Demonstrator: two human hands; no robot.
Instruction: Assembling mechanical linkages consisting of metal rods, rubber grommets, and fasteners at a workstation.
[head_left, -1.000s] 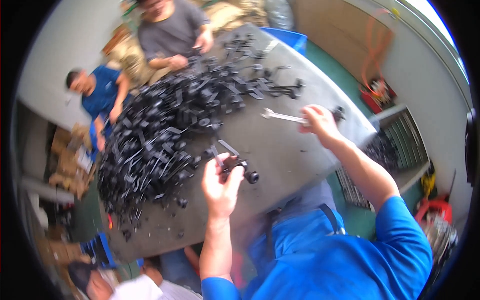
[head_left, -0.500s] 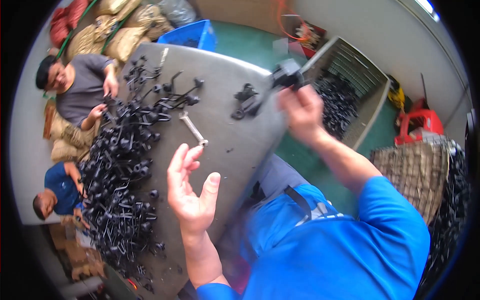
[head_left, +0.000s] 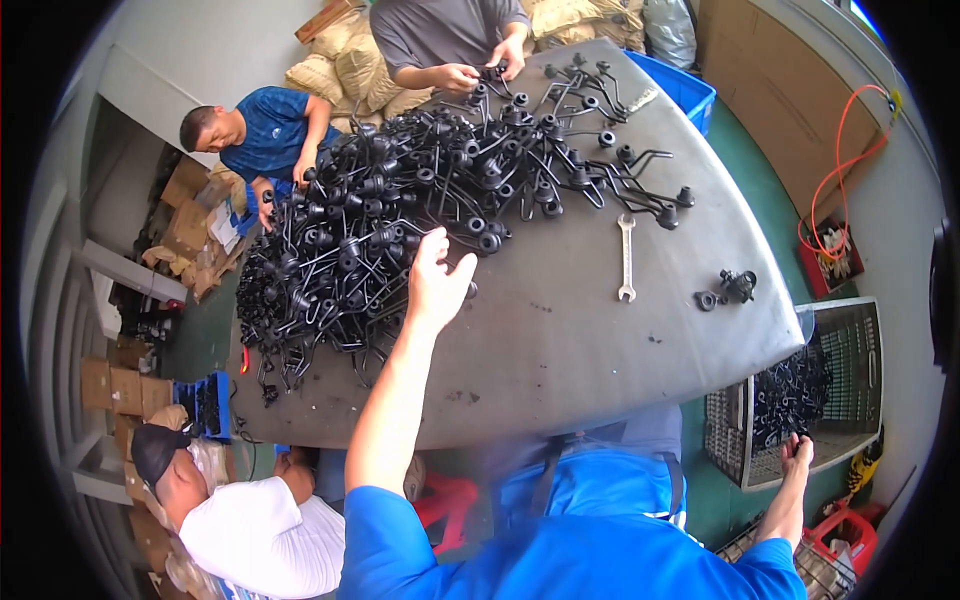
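My left hand (head_left: 438,285) reaches over the right edge of a large heap of black bent rods with rubber boots (head_left: 350,230). Its fingers are apart and hold nothing, with the fingertips close to the nearest parts; whether they touch is unclear. Away at the right, my right hand (head_left: 796,458) hangs low at the near rim of a grey plastic crate (head_left: 735,435), its fingers curled. Something dark shows at the fingertips, too small to name against the crate's black metal pieces (head_left: 793,395). An open-ended wrench (head_left: 627,258) lies on the table, left of a black knobbly part (head_left: 738,285) and black rings (head_left: 708,300).
The grey table (head_left: 560,350) has a rounded right corner near the crate. Two people work at the heap's far side; another in white sits at the lower left. A blue bin (head_left: 690,95) stands beyond the table, and a red stool (head_left: 450,505) is below its near edge.
The view has swung left and levelled. My right hand has gone from above the table corner to the crate, and the black part it carried no longer shows clearly. My left hand now reaches the heap.
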